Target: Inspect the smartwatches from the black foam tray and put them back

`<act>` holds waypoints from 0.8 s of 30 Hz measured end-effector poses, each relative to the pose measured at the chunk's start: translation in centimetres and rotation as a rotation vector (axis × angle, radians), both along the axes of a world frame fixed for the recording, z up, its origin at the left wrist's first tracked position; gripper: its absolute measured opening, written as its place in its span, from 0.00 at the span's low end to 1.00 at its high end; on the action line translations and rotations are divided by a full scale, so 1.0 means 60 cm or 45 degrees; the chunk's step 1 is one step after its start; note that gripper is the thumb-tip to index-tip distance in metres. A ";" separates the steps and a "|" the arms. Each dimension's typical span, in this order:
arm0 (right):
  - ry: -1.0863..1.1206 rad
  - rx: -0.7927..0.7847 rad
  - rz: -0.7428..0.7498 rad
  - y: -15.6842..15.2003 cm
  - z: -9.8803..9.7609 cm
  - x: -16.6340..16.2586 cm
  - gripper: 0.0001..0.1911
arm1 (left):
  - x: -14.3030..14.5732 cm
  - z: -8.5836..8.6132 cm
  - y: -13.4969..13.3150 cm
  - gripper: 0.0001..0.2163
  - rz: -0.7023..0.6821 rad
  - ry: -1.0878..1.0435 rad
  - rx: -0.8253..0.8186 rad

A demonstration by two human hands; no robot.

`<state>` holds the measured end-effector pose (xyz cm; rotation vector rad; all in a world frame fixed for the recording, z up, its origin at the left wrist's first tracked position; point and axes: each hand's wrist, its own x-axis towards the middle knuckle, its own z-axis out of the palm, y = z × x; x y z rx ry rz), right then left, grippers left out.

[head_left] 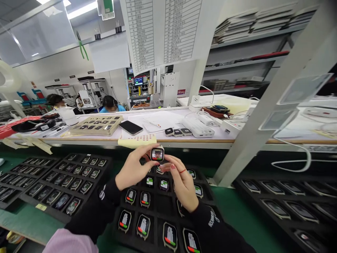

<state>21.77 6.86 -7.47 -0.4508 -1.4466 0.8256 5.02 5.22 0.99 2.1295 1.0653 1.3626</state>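
- Pinching the watch point(157, 154) at its left side, thumb and forefinger of the left hand point(135, 168) hold its lit screen toward the wearer, above the far part of a black tray point(162, 205).
- The right hand point(184, 186) has its fingers loosely bent at the watch's right edge; whether they grip, I cannot tell.
- A slip looks the likeliest trouble: the case is small and smooth, and a weak pinch could drop it onto the watches below.
- Fingers straying across the glass might smudge it or trigger a touch; a low right sleeve point(210, 214) could brush the tray.
- Green tabletop point(223, 203) underneath, with a left-side tray point(105, 168) and a right-side tray point(255, 197) of watches.
- Beyond, a raised white shelf point(184, 144) carries a phone point(131, 128); printed sheets point(177, 31) hang above, and people work farther back, one in blue point(119, 108).
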 end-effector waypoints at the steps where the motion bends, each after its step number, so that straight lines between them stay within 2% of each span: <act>1: 0.027 -0.001 0.025 0.000 0.002 0.003 0.14 | 0.007 -0.009 -0.006 0.23 -0.018 0.016 -0.030; 5: 0.034 0.026 0.167 0.000 0.008 0.016 0.13 | 0.029 -0.046 -0.024 0.24 0.000 -0.005 -0.148; 9: -0.026 -0.084 0.402 -0.003 0.010 0.022 0.15 | 0.032 -0.070 -0.033 0.26 0.063 -0.100 -0.227; 13: -0.092 -0.161 0.434 -0.004 0.007 0.021 0.16 | 0.025 -0.081 -0.037 0.27 0.111 -0.112 -0.264; 15: -0.092 -0.160 0.367 0.000 0.007 0.021 0.15 | 0.024 -0.083 -0.038 0.27 0.110 -0.120 -0.276; 20: 0.066 -0.176 -0.111 0.014 0.006 0.029 0.10 | 0.026 -0.089 -0.036 0.25 0.142 -0.116 -0.321; 22: 0.131 -0.186 -0.180 0.014 0.007 0.032 0.13 | 0.026 -0.092 -0.032 0.25 0.163 -0.111 -0.334; 24: 0.147 -0.188 -0.142 0.008 0.008 0.032 0.14 | 0.025 -0.097 -0.028 0.25 0.160 -0.127 -0.333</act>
